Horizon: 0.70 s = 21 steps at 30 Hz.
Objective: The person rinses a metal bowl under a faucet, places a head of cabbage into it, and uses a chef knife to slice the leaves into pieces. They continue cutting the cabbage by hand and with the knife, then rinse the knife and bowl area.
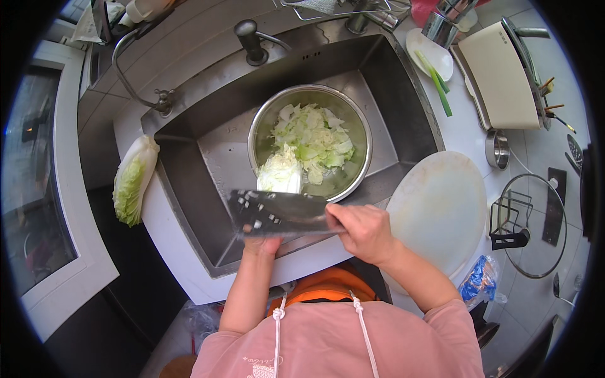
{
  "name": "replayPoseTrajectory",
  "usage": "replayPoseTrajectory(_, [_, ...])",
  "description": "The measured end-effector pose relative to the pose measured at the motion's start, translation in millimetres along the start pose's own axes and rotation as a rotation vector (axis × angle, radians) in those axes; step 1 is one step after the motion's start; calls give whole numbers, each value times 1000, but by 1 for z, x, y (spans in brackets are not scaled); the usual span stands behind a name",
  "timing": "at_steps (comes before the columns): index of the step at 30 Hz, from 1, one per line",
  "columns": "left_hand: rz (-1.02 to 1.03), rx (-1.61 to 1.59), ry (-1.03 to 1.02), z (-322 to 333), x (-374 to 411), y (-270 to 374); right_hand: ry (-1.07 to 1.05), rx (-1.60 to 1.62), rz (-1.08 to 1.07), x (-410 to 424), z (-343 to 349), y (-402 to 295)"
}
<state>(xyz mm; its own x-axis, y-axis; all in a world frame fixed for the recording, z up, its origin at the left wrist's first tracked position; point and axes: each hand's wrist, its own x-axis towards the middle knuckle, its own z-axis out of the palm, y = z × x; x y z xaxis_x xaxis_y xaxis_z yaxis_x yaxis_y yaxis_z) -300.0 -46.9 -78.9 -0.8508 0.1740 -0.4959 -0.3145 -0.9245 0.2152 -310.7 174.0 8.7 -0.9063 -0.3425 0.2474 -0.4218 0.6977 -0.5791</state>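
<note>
My right hand (366, 229) grips the handle end of a broad-bladed cleaver (279, 215), whose dark blade carries small white bits. Behind the blade shows part of my left hand (263, 243); its fingers are mostly hidden. A cut piece of napa cabbage (280, 174) sticks out past the blade over the near left rim of a steel bowl (366, 137). How my left hand meets this piece is covered by the cleaver. Shredded cabbage leaves (314, 137) lie in the bowl, which stands in the sink.
The steel sink (182, 189) spans the middle. A napa cabbage (136, 179) lies on the left counter edge. At right are a round white cutting board (437, 212), a dish (431, 54) with green onion (437, 82), a small steel cup (497, 150) and a glass lid (534, 226).
</note>
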Motion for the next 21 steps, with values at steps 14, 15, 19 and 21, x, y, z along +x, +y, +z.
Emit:
replayPoseTrajectory(14, [-67, -15, 206, -13, -5, 1, 18, -175, -195, 5, -3, -5])
replayPoseTrajectory(15, [-97, -34, 172, -6, -6, 0, 10, -180, -204, 5, -4, -5])
replayPoseTrajectory(19, [-135, -91, 74, 1, -10, -1, 5, -297, -223, 3, 7, 9])
replayPoseTrajectory(21, [-166, -94, 73, 12, -12, -3, -5, -333, -190, 6, 11, 25])
